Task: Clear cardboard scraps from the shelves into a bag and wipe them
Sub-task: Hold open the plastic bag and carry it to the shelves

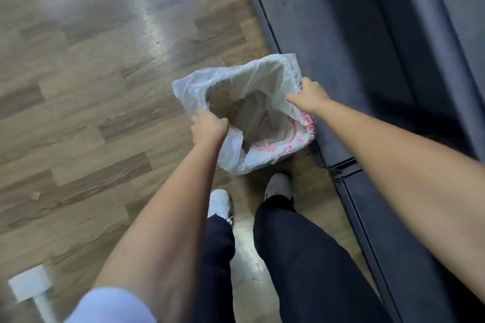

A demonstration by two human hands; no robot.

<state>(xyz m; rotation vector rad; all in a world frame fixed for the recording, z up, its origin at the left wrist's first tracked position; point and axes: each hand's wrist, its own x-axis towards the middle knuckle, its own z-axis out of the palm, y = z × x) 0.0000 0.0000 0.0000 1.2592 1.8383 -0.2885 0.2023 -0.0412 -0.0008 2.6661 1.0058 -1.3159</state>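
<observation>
Cardboard scraps (231,105) blur inside bag (236,155); gripping fingers (223,121) curl hidden

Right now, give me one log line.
left hand grips bag rim | right hand grips rim | bag open, brown scraps inside

Medium indoor light from overhead. Bright glare streak on the floor (151,31) at upper centre, and a fainter patch at bottom centre between the legs (288,257). The shelf (341,34) at right is dim, with a deep shadow band. Whole frame soft, slight motion blur. Wide-angle stretch enlarges the forearms (162,231) toward the lower edges.
</observation>
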